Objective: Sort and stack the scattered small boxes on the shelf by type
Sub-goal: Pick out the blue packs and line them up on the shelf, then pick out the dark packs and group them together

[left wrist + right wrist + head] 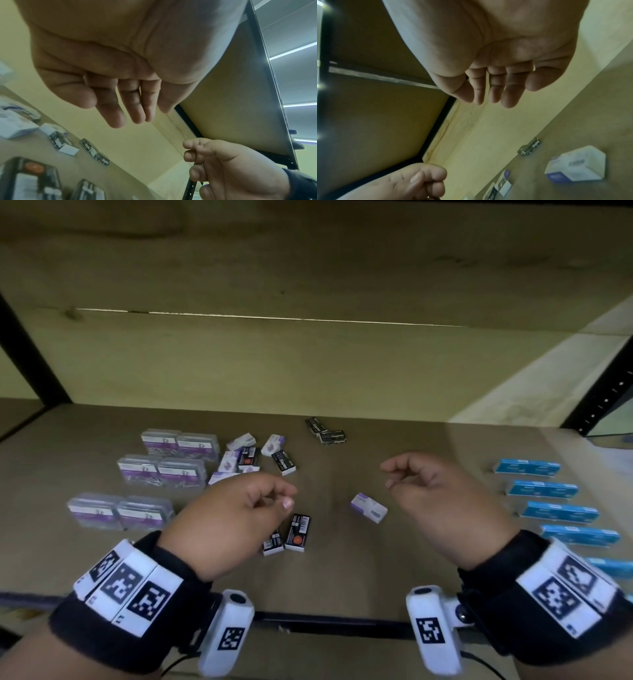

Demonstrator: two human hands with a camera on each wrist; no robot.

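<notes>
Brown wooden shelf (342, 577) carrying scattered small boxes. Hovering: left hand (233, 515), right hand (442, 505), fingers loosely curled, holding nothing. Lying between them: small white-and-purple cardboard box (369, 507). Likely light, stiff, crushable; pinching its long sides.

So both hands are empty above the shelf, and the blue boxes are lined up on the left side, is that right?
Not quite: the blue boxes are lined up on the right side, as the head view shows. The left hand and right hand are indeed empty above the shelf.
</notes>
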